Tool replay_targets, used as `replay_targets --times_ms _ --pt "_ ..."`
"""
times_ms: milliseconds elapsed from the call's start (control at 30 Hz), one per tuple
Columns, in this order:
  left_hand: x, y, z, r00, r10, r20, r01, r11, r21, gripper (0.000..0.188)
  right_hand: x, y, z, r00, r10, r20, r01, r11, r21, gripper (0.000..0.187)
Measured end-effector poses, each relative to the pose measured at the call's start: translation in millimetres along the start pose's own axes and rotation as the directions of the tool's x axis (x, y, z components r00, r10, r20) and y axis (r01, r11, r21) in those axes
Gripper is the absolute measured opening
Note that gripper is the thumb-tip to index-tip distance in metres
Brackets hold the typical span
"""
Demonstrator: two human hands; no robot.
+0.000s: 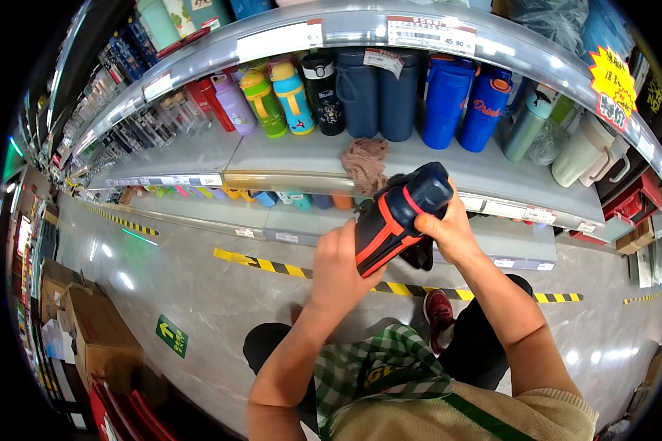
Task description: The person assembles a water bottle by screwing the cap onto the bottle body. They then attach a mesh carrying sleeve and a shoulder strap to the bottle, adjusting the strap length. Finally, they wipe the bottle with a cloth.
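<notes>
A shop, price labels point(432, 35) along shelf edges point(354, 28), rows of drinking bottles point(359, 103)

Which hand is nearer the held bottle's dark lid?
Right: the right hand is beside the dark lid; the left hand is farther away, at the bottle's opposite end.

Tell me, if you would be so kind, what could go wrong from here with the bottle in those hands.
The dark bottle with red trim is tilted between the left hand and right hand; if the grip slipped, it could fall to the hard floor.

The brown cloth seems to hang over the front edge of the shelf, so a brush against it might pull it off.

The two bright blue bottles stand close together; a knock could topple both.
</notes>
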State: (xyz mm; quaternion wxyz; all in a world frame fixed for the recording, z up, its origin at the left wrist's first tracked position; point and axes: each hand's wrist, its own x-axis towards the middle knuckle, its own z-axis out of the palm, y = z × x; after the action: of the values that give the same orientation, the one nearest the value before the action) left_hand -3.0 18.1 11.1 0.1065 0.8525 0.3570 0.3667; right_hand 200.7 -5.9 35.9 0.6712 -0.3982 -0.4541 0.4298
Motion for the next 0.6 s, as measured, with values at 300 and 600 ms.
replay_targets --times_ms 300,600 --pt "6.3 -0.5 -4.5 0.940 -0.192 0.281 0.323 0.767 -0.555 0.073 18.0 -9.2 -12.8 0.933 0.117 -0.340 -0.030 0.968 0.250 0.032" --pt "-1.8 -9.5 -7.1 0.788 -0.292 0.542 0.541 -0.090 -0.836 0.062 26.9 -8.0 -31.4 0.885 0.151 -0.439 0.051 0.908 0.416 0.035"
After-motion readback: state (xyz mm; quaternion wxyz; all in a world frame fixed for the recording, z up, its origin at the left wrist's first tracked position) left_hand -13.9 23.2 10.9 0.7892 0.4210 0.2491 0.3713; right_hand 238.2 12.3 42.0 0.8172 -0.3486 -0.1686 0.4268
